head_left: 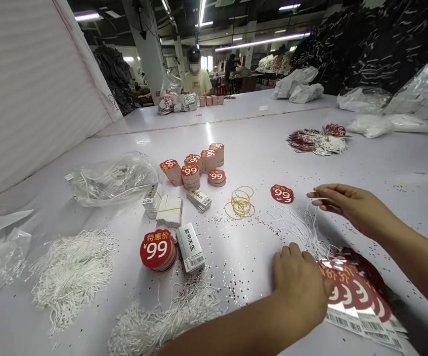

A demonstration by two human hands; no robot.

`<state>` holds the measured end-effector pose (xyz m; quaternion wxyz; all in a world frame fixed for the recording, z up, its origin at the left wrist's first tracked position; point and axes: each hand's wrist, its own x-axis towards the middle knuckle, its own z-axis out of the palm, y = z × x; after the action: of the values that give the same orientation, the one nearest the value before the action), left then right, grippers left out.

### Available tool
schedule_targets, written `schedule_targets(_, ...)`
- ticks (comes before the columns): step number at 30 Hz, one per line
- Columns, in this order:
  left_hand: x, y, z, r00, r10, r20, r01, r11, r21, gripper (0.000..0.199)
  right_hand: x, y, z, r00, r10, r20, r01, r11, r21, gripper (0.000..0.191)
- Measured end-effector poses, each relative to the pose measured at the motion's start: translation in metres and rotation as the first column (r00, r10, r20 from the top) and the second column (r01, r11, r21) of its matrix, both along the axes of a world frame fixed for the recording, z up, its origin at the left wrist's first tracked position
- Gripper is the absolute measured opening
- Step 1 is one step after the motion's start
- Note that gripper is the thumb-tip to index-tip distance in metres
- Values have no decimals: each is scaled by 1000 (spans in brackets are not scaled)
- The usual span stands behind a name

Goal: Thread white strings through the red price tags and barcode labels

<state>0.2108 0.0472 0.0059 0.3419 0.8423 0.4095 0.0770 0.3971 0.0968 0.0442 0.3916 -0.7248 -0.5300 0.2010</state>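
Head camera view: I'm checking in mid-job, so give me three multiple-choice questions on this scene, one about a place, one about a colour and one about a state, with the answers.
1. What is the left hand nearest to?
A. the clear plastic bag
B. the fanned red 99 tags
C. the stacked barcode cards

2. What colour are the rubber bands?
A. red
B. yellow
C. blue

3. What is the right hand doing?
A. lying flat and empty
B. gripping a barcode card
C. pinching a white string

Answers:
1. B, its thumb side meets the edge of the fan.
2. B, the loose loops show yellow.
3. C, the strand sits between its fingertips.
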Motion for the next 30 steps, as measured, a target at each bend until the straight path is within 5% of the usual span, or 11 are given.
schedule_targets(3, -7, -1, 3, 1000, 3, 2, -3, 1000, 11, 43, 6, -14, -12, 988, -51, 149, 72, 988, -140, 46)
schedule_targets(7, -27, 7, 7, 996, 77, 38, -78, 997, 18, 39, -4, -36, -30, 944, 75, 321, 36, 945, -324, 53)
schedule_targets(13, -32, 33, 7, 998, -12, 67, 7, 997, 74, 44, -31, -50, -62, 887, 161, 432, -13, 945, -327, 36)
schedule_targets(17, -15, 54, 12, 958, -283, 53, 275, 954, 121, 64, -29, -60, -74, 944, 173, 281, -97, 960, -263, 29)
schedule_targets(22, 12, 72, 29, 855, -473, -211, 501, 859, 105, 32, -25, -79, -70, 988, 151, -11, -151, 982, -112, 36)
schedule_targets(26, 22, 67, 61, 770, -479, -422, 582, 797, 158, 22, -36, -94, -54, 985, 89, -149, -86, 996, 27, 33)
schedule_targets(30, 23, 42, 107, 714, -497, -494, 674, 679, 291, 16, -54, -111, -38, 958, 9, -285, 26, 993, 119, 39)
